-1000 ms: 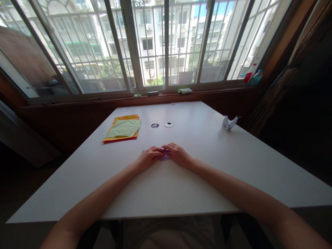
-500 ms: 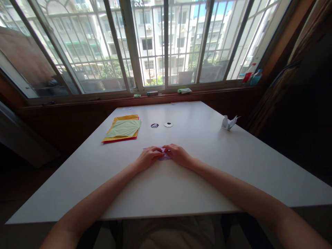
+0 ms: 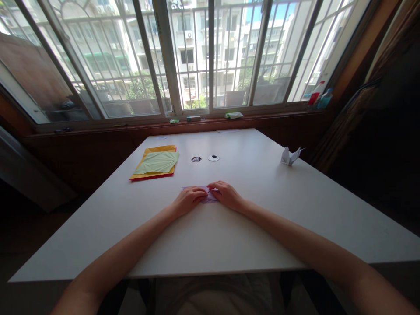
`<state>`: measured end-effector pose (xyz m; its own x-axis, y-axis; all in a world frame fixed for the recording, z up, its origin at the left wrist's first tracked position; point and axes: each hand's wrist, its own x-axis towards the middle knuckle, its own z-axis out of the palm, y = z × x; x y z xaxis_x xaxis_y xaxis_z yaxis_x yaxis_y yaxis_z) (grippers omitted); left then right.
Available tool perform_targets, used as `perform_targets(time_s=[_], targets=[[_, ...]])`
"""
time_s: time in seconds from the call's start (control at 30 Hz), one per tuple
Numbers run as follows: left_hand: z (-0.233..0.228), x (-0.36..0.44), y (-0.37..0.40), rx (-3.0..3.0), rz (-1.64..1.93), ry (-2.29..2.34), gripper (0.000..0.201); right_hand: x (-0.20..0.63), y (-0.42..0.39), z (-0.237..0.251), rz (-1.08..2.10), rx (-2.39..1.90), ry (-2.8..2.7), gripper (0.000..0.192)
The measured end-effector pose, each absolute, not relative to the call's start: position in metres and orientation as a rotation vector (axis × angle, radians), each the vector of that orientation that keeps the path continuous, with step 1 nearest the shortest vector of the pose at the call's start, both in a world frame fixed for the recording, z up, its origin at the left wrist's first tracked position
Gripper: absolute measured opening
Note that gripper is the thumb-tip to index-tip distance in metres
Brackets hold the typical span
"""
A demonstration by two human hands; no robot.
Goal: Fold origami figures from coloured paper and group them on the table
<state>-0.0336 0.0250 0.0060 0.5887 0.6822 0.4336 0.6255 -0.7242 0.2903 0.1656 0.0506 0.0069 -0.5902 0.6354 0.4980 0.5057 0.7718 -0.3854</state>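
A folded piece of purple paper [image 3: 209, 200] lies on the white table [image 3: 210, 243] in front of me, partly covered by my hands. My left hand [image 3: 190, 199] rests on its left part, fingers curled and pressed against it near the middle. From the other side, my right hand [image 3: 227, 195] grips the paper with bent fingers, its fingertips close to those of the left. The exact finger contact is too small to make out.
At the back left lies a stack of green, yellow and red paper [image 3: 155, 163]. A folded paper crane [image 3: 290, 155] stands at the right. Two round cable holes [image 3: 213, 158] sit in the tabletop beyond my hands. Small packets [image 3: 234, 115] and bottles [image 3: 324, 99] line the windowsill.
My right fingers have lifted and shifted slightly, and a little more of the purple paper shows between my hands. The left hand has hardly moved.
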Motion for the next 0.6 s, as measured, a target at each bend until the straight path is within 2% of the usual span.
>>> perform_targets(time_s=[0.23,0.6], targets=[[0.0082,-0.0326,0.0233,2.733,0.773,1.113,0.024,0.1648,0.0484,0.0078,0.229,-0.944,-2.324,0.024],[0.0093,-0.0326,0.0222,2.739,0.807,1.099,0.024,0.1656,0.0569,0.0006,0.405,-0.835,-2.228,0.024]])
